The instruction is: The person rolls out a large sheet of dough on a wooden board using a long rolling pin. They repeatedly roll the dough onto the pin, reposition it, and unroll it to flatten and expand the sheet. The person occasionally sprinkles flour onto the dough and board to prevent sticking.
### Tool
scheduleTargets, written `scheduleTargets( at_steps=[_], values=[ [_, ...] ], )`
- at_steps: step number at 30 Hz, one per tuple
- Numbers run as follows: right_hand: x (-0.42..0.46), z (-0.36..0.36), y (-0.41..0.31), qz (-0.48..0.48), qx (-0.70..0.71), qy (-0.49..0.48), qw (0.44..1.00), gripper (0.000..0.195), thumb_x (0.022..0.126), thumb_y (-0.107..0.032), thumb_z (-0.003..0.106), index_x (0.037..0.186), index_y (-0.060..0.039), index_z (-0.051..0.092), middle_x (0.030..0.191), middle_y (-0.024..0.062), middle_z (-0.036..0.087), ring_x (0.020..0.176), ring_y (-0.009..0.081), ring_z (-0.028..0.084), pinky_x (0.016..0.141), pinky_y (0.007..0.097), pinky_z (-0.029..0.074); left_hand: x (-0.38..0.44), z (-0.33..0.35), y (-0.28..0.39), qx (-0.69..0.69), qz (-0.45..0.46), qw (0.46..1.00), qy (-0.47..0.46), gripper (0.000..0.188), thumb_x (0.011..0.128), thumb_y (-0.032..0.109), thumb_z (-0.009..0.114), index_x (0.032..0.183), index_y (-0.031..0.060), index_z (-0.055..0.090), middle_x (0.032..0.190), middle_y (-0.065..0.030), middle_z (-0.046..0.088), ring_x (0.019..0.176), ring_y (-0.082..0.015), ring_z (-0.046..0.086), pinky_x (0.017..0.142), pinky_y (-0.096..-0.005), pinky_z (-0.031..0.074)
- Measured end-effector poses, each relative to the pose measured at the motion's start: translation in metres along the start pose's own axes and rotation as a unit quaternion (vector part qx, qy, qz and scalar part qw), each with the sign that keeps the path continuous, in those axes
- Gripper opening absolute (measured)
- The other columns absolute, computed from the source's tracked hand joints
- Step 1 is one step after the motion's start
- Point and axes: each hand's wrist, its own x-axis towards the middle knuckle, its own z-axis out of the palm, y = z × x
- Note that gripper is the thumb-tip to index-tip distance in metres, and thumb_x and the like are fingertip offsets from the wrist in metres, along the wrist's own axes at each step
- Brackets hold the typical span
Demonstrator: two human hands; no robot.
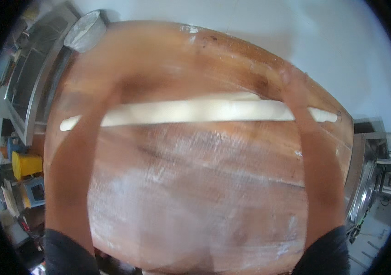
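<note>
A long, pale roll of dough [195, 111] lies crosswise on a floured wooden work surface [195, 206]. A loose edge of the dough shows along its far side, right of the middle. Both forearms reach over the roll. My left hand [121, 82] is a motion-blurred shape just beyond the roll's left part; its fingers cannot be made out. Beyond the right part is my right hand [288, 77], near the far edge of the wood, also blurred. Whether either hand touches or grips anything is unclear.
A round, flour-dusted metal container [86, 31] stands at the back left beside a metal-framed glass case [32, 79]. A yellow container [27, 165] is at the far left. Metal equipment [364, 178] borders the right side. A pale wall [336, 44] rises behind.
</note>
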Motion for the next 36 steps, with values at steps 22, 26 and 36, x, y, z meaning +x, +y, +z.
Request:
scheduleTargets(
  at_steps=[22,26,36],
  values=[
    [0.069,0.054,0.039,0.025,0.106,-0.08,0.991,0.056,0.101,-0.047,0.034,0.134,-0.0049,0.052,0.136,0.0184,0.053,0.127,0.0377,0.046,0.108,0.0455,0.034,0.148,0.046,-0.065,0.133,0.143,0.98,0.026,0.043,0.096,0.034,0.049,0.127,0.0056,0.056,0.126,-0.0209,0.057,0.113,-0.0374,0.056,0.094,-0.0442,0.045],
    [0.038,0.059,0.06,-0.058,0.031,-0.05,0.997,0.051,0.099,-0.041,0.045,0.136,-0.0062,0.049,0.136,0.0177,0.052,0.127,0.037,0.046,0.108,0.048,0.033,0.123,0.016,0.012,0.065,0.104,0.991,0.045,0.051,0.095,0.034,0.053,0.136,0.0055,0.047,0.131,-0.0241,0.052,0.117,-0.0397,0.053,0.101,-0.0476,0.039],
    [-0.018,0.009,0.008,-0.19,0.032,-0.168,0.967,0.061,0.073,-0.03,0.079,0.126,-0.0098,0.057,0.125,0.0155,0.059,0.117,0.0364,0.053,0.101,0.0457,0.04,0.005,0.029,0.086,0.021,0.203,0.976,0.074,0.075,0.067,0.049,0.078,0.128,0.011,0.056,0.116,-0.0137,0.061,0.108,-0.0347,0.056,0.093,-0.0462,0.046]
  ],
)
